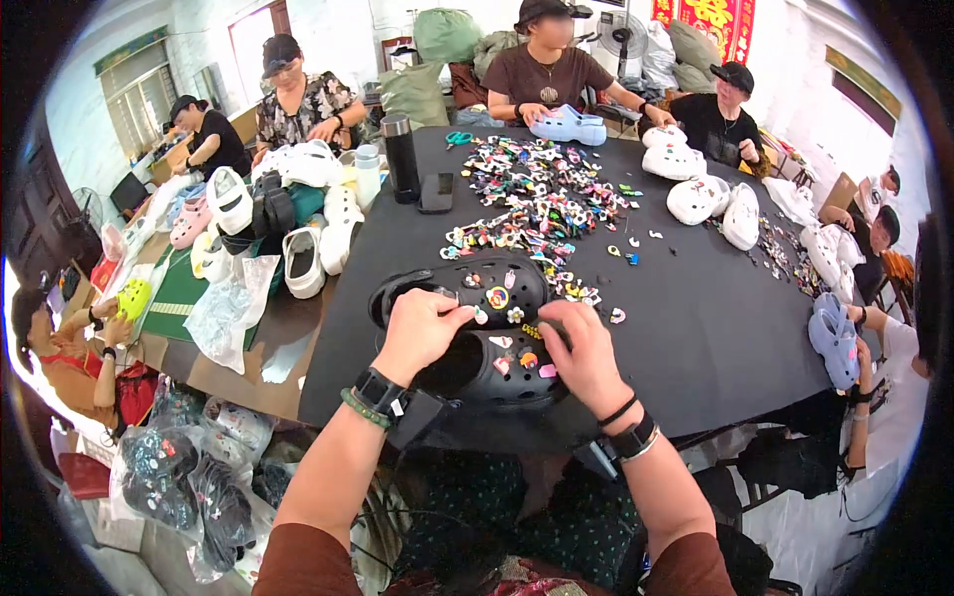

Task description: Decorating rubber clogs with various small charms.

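Note:
Two black clogs lie side by side on the black table in front of me, toes to the right. Colourful charms sit on both the far clog [412, 282] and the near clog [482, 382]. My left hand [425, 333] is over the far clog, thumb and forefinger pinched at a small pale pink and green charm [481, 316]. At the toe end, my right hand [586, 358] is curled with its fingertips against the far clog, close to a yellow charm [534, 331]. Its far fingers are partly hidden.
A large heap of loose charms [537, 199] spreads beyond the clogs. A black bottle [399, 159], a phone [436, 194] and teal scissors [458, 138] lie further back. White clogs [303, 263] crowd the left. Co-workers sit around; one holds a blue clog [568, 126].

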